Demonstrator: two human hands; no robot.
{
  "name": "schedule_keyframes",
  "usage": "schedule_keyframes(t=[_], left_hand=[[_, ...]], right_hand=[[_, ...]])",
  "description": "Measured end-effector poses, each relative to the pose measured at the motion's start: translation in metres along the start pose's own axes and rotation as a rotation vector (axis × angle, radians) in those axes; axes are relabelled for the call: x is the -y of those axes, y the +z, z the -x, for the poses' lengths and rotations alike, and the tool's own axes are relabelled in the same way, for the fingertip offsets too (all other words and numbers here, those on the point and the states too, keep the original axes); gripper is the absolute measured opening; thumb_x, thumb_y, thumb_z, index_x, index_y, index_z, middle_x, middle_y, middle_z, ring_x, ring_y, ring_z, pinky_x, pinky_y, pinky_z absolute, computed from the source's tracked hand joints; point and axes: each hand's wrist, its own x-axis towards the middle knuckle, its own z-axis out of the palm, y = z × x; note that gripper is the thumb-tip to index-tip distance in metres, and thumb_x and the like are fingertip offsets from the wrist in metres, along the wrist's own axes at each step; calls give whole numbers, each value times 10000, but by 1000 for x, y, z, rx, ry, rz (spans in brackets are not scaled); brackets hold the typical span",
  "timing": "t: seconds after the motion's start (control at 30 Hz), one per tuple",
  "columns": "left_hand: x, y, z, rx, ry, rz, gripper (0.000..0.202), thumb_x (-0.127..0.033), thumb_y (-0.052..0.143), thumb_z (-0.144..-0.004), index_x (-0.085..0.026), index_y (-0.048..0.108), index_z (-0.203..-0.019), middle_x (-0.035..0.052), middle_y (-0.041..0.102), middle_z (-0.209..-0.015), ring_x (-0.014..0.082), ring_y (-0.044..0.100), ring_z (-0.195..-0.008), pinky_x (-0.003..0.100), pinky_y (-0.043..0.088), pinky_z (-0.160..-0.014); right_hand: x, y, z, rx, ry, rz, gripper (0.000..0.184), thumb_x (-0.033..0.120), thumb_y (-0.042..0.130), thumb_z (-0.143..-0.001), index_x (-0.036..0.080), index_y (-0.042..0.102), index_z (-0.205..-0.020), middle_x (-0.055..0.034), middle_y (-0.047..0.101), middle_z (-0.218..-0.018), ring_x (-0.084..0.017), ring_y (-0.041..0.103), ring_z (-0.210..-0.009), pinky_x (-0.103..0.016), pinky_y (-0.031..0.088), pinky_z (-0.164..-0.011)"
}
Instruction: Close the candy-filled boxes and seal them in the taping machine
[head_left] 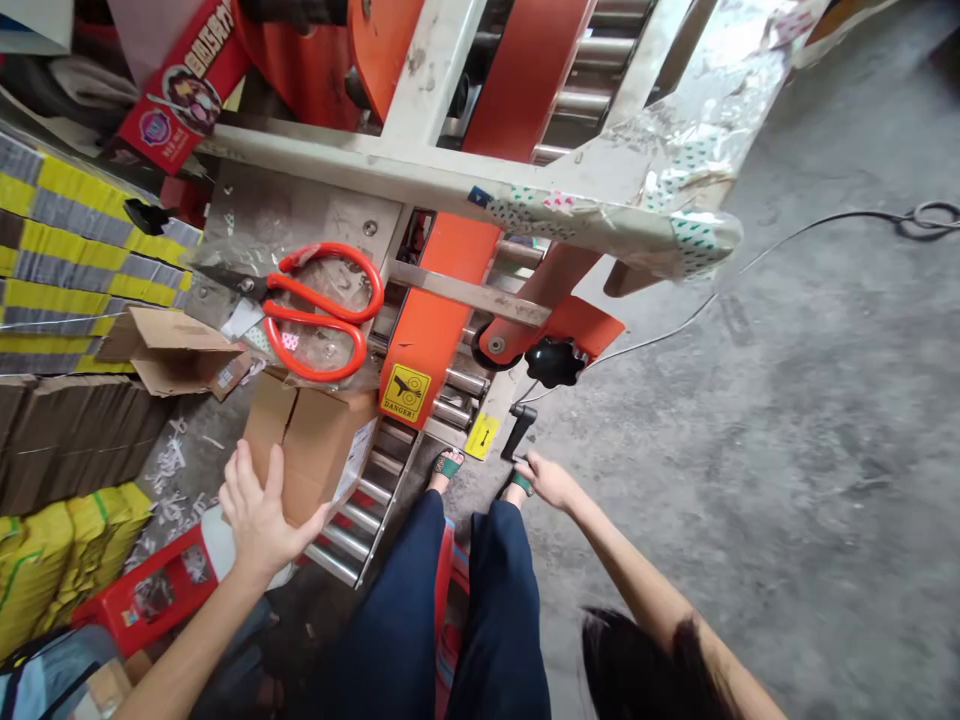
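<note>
My left hand [259, 515] lies flat with spread fingers against the near side of a small cardboard box [315, 445] that sits on the machine's steel rollers [367, 510]. My right hand [546, 480] reaches down near the floor beside the machine's black handle [519, 430]; its fingers are curled, and what they hold, if anything, is hidden. Orange-handled scissors [319, 310] lie on the machine's metal plate just above the box. An orange carton-sealing machine [435, 330] with a yellow danger label fills the middle.
Stacks of flat yellow-and-grey cartons [67, 250] and brown cardboard [60, 435] stand at the left. An open small box [172, 350] rests on them. A red plastic stool [150, 590] is at lower left. Grey concrete floor [787, 450] with a cable [825, 225] lies to the right.
</note>
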Motion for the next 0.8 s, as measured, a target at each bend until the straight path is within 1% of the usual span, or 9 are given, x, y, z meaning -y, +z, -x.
schedule_keyframes(t=[0.13, 0.23, 0.3, 0.4, 0.5, 0.57, 0.67, 0.73, 0.8], left_hand=[[-8, 0, -20, 12, -64, 0, 1024, -614, 643, -773, -176, 217, -1595, 243, 47, -1659, 502, 164, -1485, 666, 253, -1114], [-18, 0, -36, 15, -122, 8, 1039, -641, 653, -747, -157, 264, -1580, 251, 70, -1653, 505, 172, -1480, 667, 266, -1105], [-23, 0, -43, 25, -132, 16, 1035, -655, 651, -741, -144, 297, -1568, 260, 84, -1648, 507, 177, -1477, 669, 272, -1098], [-26, -2, -51, 25, -141, 27, 1042, -663, 655, -730, -128, 319, -1558, 271, 97, -1643, 508, 185, -1472, 672, 271, -1096], [-27, -3, -58, 20, -137, 31, 1054, -662, 663, -719, -125, 319, -1558, 270, 116, -1639, 507, 200, -1466, 667, 272, -1099], [-28, -5, -63, 21, -135, 31, 1063, -658, 665, -715, -128, 306, -1563, 262, 123, -1638, 499, 206, -1466, 656, 272, -1108], [-29, -7, -69, 25, -148, 34, 1086, -650, 671, -703, -125, 281, -1570, 252, 117, -1643, 488, 206, -1469, 643, 262, -1124], [-30, -8, -71, 37, -157, 38, 1085, -644, 671, -700, -116, 288, -1566, 252, 114, -1644, 488, 206, -1467, 639, 258, -1129], [-32, -10, -73, 52, -167, 40, 1075, -647, 667, -700, -112, 305, -1560, 252, 114, -1644, 490, 205, -1466, 638, 260, -1127]], right_hand=[[-17, -50, -69, -191, 210, 38, 255, 333, 337, -1003, 181, 539, -1039, -225, 640, -1080, -318, 659, -972, -358, 431, -716], [-43, -94, -58, -238, 183, 29, 270, 405, 378, -991, 193, 545, -995, -153, 667, -1014, -282, 646, -973, -330, 438, -752], [-45, -89, -18, -169, 57, -41, 311, 454, 340, -1000, 227, 520, -887, -81, 673, -894, -237, 644, -870, -305, 450, -741], [-22, -37, 30, 35, -85, -150, 332, 459, 348, -1002, 246, 464, -775, -30, 673, -806, -199, 641, -760, -283, 471, -712], [-1, 3, 10, 42, 7, -121, 260, 380, 417, -983, 250, 466, -762, -53, 690, -831, -211, 661, -784, -287, 461, -688], [-3, -6, -31, -33, 112, -79, 205, 335, 398, -981, 244, 485, -818, -106, 692, -899, -244, 667, -841, -317, 448, -699], [-26, -58, -78, -149, 216, -25, 193, 357, 395, -978, 208, 510, -938, -179, 674, -1046, -291, 653, -967, -352, 429, -752], [-42, -89, -72, -214, 228, -6, 253, 427, 392, -984, 203, 507, -959, -174, 669, -1067, -296, 640, -1002, -343, 415, -764], [-46, -95, -38, -206, 140, -5, 305, 487, 358, -994, 222, 492, -925, -132, 680, -986, -274, 641, -936, -320, 398, -732]])
